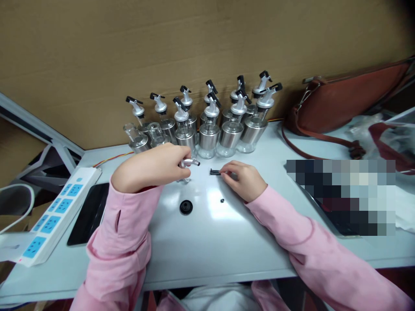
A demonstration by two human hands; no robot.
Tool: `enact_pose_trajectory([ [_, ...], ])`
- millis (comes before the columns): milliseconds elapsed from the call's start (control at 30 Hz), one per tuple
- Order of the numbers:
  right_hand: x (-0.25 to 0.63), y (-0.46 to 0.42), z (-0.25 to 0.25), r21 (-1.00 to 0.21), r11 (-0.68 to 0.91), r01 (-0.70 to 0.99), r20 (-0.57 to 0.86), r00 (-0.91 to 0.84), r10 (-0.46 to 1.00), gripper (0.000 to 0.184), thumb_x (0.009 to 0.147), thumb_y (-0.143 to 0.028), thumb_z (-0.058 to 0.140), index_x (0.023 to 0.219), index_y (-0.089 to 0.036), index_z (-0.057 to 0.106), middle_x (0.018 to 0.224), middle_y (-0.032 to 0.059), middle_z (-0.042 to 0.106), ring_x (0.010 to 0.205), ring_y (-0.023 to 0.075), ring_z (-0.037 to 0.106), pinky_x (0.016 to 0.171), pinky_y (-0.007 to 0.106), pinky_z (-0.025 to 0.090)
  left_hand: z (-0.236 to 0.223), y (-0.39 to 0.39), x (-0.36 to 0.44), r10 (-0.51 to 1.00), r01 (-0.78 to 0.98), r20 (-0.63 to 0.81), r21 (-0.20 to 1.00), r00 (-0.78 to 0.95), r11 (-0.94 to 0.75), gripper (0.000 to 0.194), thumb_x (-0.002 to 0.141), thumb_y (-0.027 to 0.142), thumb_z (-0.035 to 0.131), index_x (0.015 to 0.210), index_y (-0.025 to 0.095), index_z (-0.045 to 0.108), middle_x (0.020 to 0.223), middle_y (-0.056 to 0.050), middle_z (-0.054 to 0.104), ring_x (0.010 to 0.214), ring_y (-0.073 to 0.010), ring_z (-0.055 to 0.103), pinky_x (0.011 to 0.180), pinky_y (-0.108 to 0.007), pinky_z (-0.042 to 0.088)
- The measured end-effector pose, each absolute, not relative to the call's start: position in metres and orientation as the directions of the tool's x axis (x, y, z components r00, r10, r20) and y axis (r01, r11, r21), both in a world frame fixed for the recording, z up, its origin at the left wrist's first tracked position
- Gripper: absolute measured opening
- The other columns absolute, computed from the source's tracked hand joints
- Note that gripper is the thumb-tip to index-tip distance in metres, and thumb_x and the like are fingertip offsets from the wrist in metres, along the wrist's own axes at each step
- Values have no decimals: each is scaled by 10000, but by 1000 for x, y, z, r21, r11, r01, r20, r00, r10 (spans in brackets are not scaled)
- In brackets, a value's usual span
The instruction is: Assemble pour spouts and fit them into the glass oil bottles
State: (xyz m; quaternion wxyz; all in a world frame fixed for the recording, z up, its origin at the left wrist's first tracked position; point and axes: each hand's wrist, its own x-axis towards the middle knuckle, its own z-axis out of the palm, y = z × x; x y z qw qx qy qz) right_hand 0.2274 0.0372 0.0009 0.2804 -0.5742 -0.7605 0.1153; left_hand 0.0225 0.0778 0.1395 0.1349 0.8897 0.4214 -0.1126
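Observation:
My left hand is closed around a silver pour spout whose nozzle points right. My right hand pinches a small black clip part by its end, a short gap from the spout. A black round gasket and a tiny black piece lie on the white table just in front of my hands. Several glass and steel dispenser bottles with spouts stand in a cluster behind my hands.
A white power strip with blue sockets and a black phone lie at the left. A brown leather bag rests at the back right, with a blurred patch on the right. A cardboard wall backs the table.

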Motion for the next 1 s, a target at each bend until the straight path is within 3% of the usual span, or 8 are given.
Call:
enact_pose_trajectory([
  [133, 228, 38, -1, -482, 357, 800, 347, -200, 917, 159, 770, -144, 514, 773, -149, 673, 844, 85, 662, 827, 224, 594, 776, 353, 468, 137, 79, 32, 682, 749, -321, 178, 657, -638, 237, 825, 318, 423, 664, 163, 503, 619, 3, 512, 542, -110, 433, 499, -229, 269],
  [233, 226, 35, 6, -542, 392, 744, 420, -164, 893, 143, 796, -180, 519, 798, -165, 661, 831, 78, 660, 811, 210, 593, 759, 350, 472, 133, 80, 37, 634, 706, -316, 234, 706, -669, 259, 828, 311, 448, 625, 157, 499, 582, 15, 489, 524, -95, 410, 498, -222, 259],
  [333, 221, 28, 16, -581, 503, 640, 535, -166, 829, 124, 812, -244, 540, 831, -182, 646, 846, 74, 645, 805, 185, 586, 739, 327, 476, 127, 82, 40, 599, 677, -319, 268, 734, -686, 315, 835, 348, 450, 595, 153, 505, 516, 26, 444, 483, -87, 370, 483, -222, 245],
  [467, 214, 22, 22, -540, 643, 543, 639, -234, 733, 132, 805, -252, 577, 901, -177, 629, 871, 83, 629, 815, 175, 579, 747, 325, 479, 121, 80, 45, 578, 674, -359, 262, 733, -691, 365, 842, 369, 436, 571, 141, 523, 495, 17, 469, 453, -84, 376, 471, -228, 238],
  [700, 213, 22, 20, -483, 726, 489, 702, -278, 655, 135, 790, -195, 590, 922, -171, 602, 795, 69, 627, 713, 159, 563, 654, 313, 487, 114, 79, 53, 563, 670, -378, 278, 735, -688, 217, 811, 338, 491, 767, 137, 562, 601, 2, 591, 516, -103, 495, 491, -205, 290],
  [800, 213, 21, 22, -483, 743, 464, 706, -295, 643, 177, 778, -153, 584, 954, -171, 584, 803, 66, 633, 707, 158, 552, 655, 317, 478, 111, 82, 53, 512, 656, -424, 349, 747, -669, 293, 822, 405, 465, 730, 140, 548, 567, 4, 582, 504, -105, 500, 481, -200, 305],
  [1000, 212, 20, 20, -455, 737, 499, 718, -284, 636, 30, 830, -177, 544, 830, -167, 572, 691, 47, 616, 635, 145, 529, 606, 287, 442, 107, 83, 55, 452, 609, -416, 435, 789, -663, 337, 811, 466, 485, 692, 152, 518, 574, 23, 560, 506, -92, 480, 475, -193, 293],
])
